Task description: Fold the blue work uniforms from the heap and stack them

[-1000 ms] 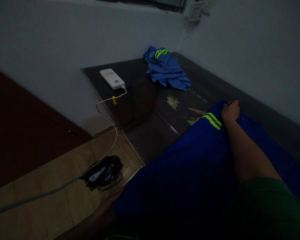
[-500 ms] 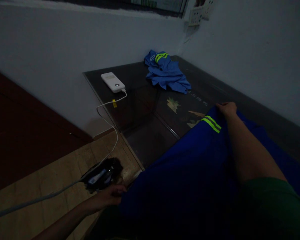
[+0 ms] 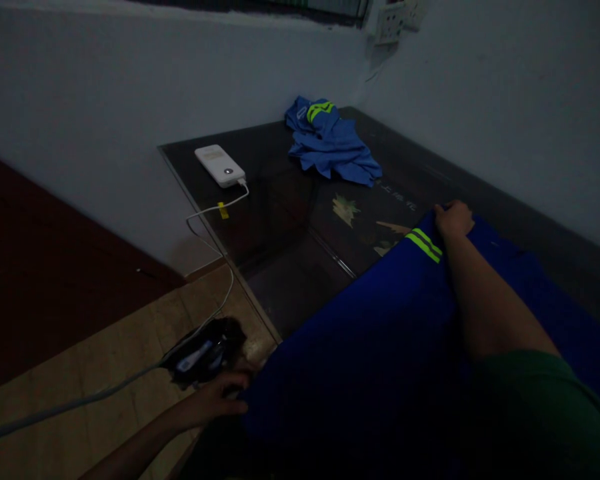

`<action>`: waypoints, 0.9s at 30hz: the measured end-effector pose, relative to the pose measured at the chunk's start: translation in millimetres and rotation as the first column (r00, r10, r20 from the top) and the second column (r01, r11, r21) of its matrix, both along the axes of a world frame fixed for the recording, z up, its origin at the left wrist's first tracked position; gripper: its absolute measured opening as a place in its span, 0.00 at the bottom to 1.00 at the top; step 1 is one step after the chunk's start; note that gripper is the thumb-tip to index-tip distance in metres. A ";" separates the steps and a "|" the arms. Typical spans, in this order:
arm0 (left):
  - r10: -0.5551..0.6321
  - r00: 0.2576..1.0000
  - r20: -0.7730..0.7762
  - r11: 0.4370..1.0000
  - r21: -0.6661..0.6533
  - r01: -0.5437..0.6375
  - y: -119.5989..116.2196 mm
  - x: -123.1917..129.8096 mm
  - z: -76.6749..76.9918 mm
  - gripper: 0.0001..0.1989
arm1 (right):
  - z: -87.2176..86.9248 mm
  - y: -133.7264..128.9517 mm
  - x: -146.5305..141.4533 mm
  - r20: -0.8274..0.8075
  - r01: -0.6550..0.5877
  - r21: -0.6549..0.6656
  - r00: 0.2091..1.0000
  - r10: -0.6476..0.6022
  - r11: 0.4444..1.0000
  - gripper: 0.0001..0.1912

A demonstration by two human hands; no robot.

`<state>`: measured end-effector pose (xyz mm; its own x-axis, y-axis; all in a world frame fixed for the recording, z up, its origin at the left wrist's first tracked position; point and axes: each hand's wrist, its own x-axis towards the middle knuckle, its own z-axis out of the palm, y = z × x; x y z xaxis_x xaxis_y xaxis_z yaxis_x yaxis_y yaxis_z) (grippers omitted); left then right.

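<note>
A dark blue work garment (image 3: 350,340) with a yellow-green and grey reflective band lies spread over the near part of the table and hangs towards me. My right hand (image 3: 454,219) grips its far edge, just beyond the band, with the fingers closed on the cloth. At the garment's near left corner is my left hand (image 3: 225,395), its thumb and forefinger apart beside the cloth edge. The other fingertips there are dim and partly hidden.
A lighter blue garment (image 3: 335,147) lies crumpled at the table's (image 3: 290,293) far side. A white power bank (image 3: 220,165) sits near the left edge, its white cable (image 3: 231,287) hanging over it. A black bag (image 3: 205,353) with items is on the floor. Walls border the table.
The thumb and forefinger of my left hand have parted at the garment's corner. My right hand keeps its grip on the far edge. The view has shifted slightly.
</note>
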<state>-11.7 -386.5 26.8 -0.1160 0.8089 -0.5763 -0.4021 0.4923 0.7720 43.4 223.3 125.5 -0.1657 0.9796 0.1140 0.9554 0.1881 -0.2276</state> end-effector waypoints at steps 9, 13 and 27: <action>-0.006 0.985 -0.175 0.999 0.033 0.012 27.0 23.8 -6.0 0.26 | 12.3 -59.4 29.8 0.213 -0.405 -0.006 0.893 0.397 0.914 0.29; 0.088 0.975 -0.206 0.995 0.074 -0.074 50.4 34.0 -21.7 0.18 | -6.3 -82.6 54.0 0.212 -0.491 -0.176 0.828 0.520 0.853 0.33; 0.469 0.336 -0.817 0.859 0.510 0.041 28.0 36.0 14.0 0.09 | 24.3 -109.4 110.1 -0.177 -0.625 0.142 0.747 0.640 0.768 0.24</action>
<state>24.4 -358.5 40.8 -0.5484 0.7586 0.3517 0.6110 0.0764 0.7879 153.6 113.8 149.9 -0.7099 0.6466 0.2790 0.5451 0.7554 -0.3637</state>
